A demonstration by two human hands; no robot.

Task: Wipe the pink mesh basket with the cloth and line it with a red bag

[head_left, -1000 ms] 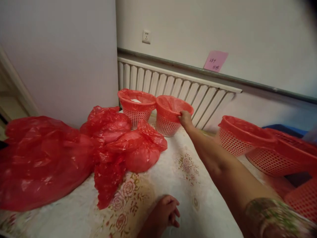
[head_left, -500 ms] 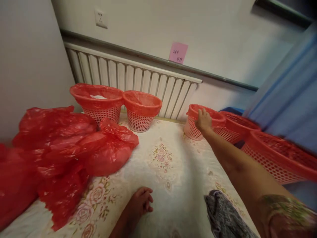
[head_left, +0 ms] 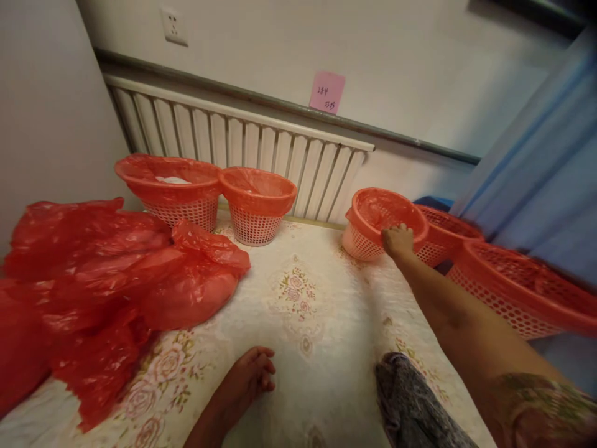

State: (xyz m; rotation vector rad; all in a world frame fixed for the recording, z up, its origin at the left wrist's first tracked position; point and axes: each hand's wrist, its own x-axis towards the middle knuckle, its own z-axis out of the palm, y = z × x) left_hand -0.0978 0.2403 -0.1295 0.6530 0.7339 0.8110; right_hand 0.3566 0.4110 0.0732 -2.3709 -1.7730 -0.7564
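Note:
My right hand (head_left: 398,241) reaches out at the right and grips the near rim of a small lined basket (head_left: 362,239), which tilts toward me. Its fingertips curl over the rim onto the red plastic inside. My left hand (head_left: 252,373) hovers low over the flowered cloth (head_left: 321,323), fingers loosely bent and apart, with nothing in it. Two more lined baskets stand by the radiator: a wide one (head_left: 181,208) with something white inside and a smaller one (head_left: 256,221) beside it.
Crumpled red plastic bags (head_left: 112,267) cover the left side. Two more red baskets, one behind (head_left: 436,249) and one nearer (head_left: 508,298), stand at the right by a blue curtain (head_left: 555,168). Grey cloth (head_left: 415,404) lies at the bottom right. A radiator (head_left: 233,134) lines the wall.
My right hand has closed on the small basket's rim, and the basket has tipped toward me. The whole view has shifted slightly. My left hand keeps its loose pose.

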